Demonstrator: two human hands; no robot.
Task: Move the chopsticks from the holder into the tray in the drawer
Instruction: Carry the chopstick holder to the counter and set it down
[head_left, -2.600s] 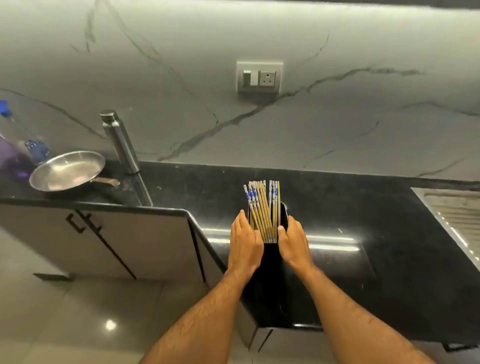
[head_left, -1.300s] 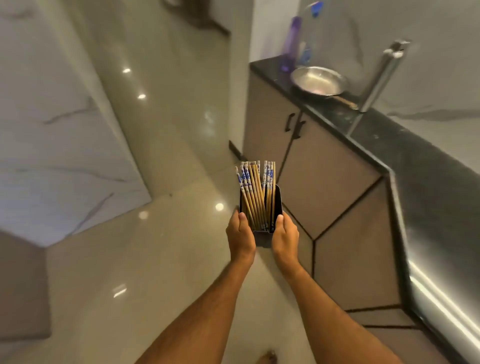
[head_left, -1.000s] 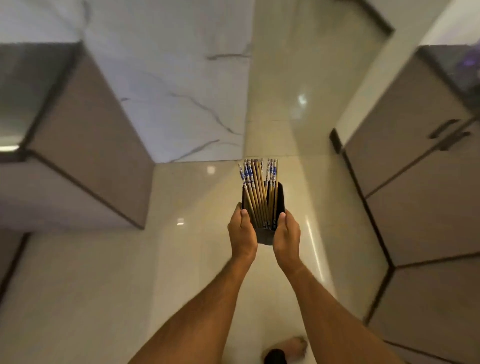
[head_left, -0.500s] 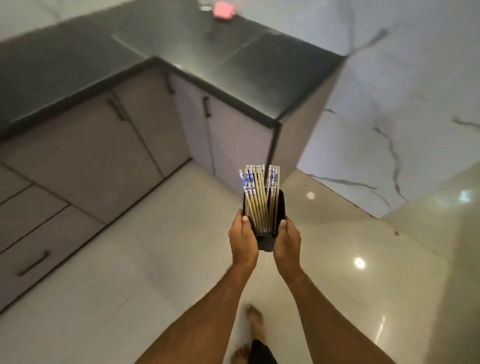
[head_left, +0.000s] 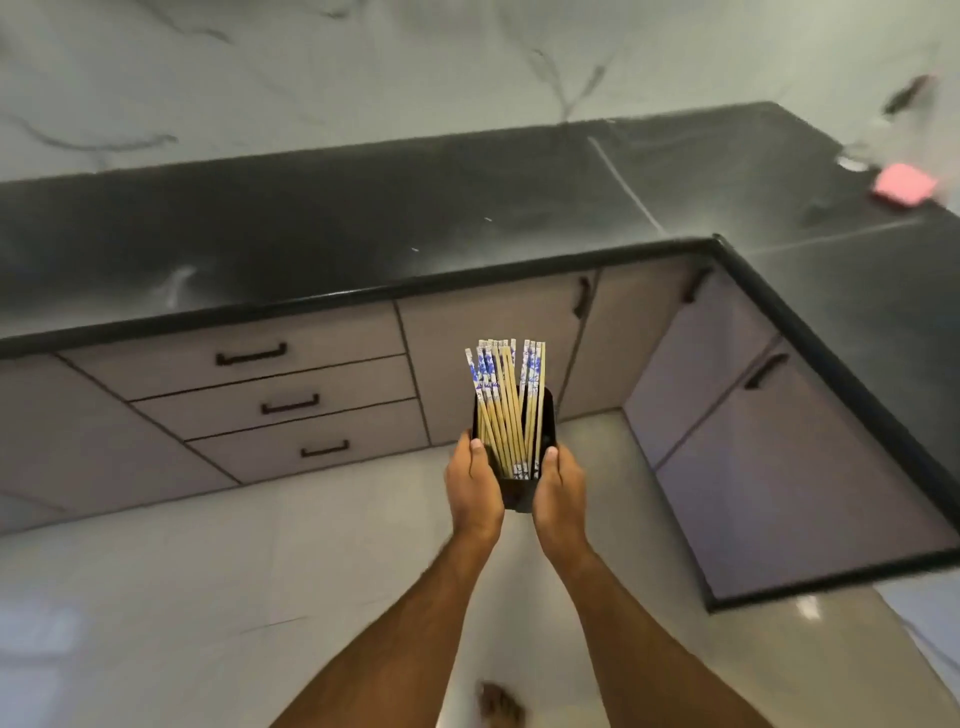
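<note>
Black holder (head_left: 515, 496) of chopsticks (head_left: 506, 405), carried above a pale floor.
Gripped between left hand (head_left: 474, 491) and right hand (head_left: 561, 493), palms pressed to its sides; facing three shut drawers (head_left: 291, 402) under a dark counter (head_left: 363, 223).

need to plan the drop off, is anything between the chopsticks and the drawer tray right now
Yes: all three drawers under the countertop are shut, so no tray shows. Both the left hand and right hand hold the holder with the chopsticks, leaving none free.
</note>
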